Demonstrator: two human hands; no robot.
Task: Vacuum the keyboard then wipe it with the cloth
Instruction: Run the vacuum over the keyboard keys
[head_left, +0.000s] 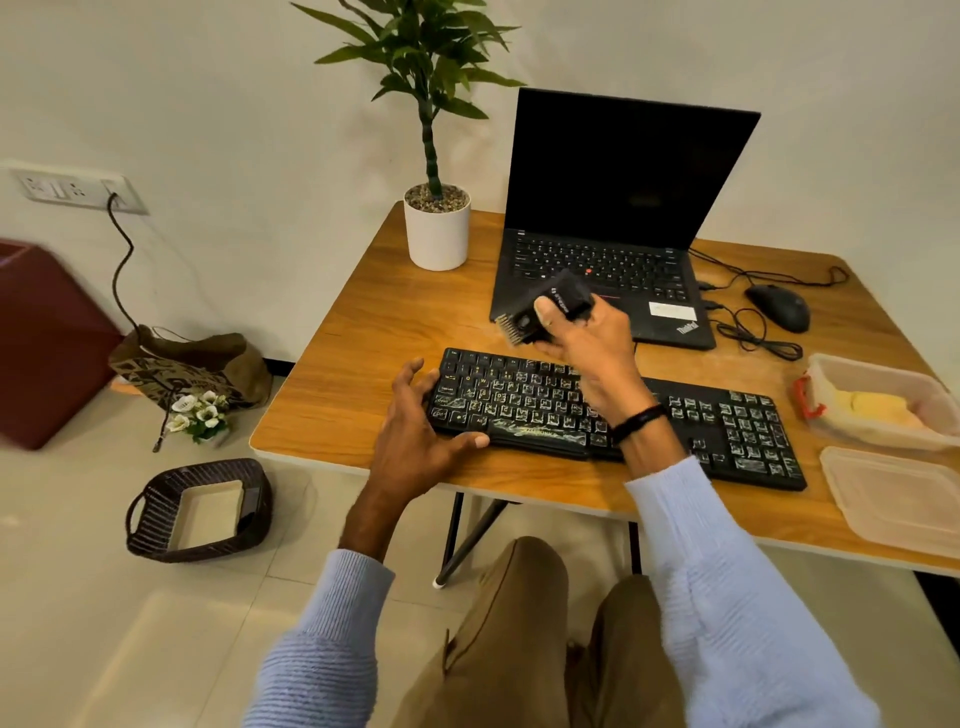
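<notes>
Keyboard (613, 415) is lying on the tabletop (353, 374), my left hand (415, 431) gripping its left end between thumb and curled fingers. My right hand (587, 338) is clasping the black vacuum (550, 306) above its far edge, brush pointing left

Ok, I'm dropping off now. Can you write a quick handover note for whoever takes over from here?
Left hand: grips the left end of the keyboard, steadying it on the table.
Right hand: holds the small black vacuum above the keyboard's far edge, in front of the laptop, with the brush nozzle pointing left.
Cloth: yellow, in the open plastic container at the table's right. A lid lies in front of it.
Done: cannot tell how much has been vacuumed.
Left: finish vacuuming if needed, then wipe the keys with the cloth.
</notes>
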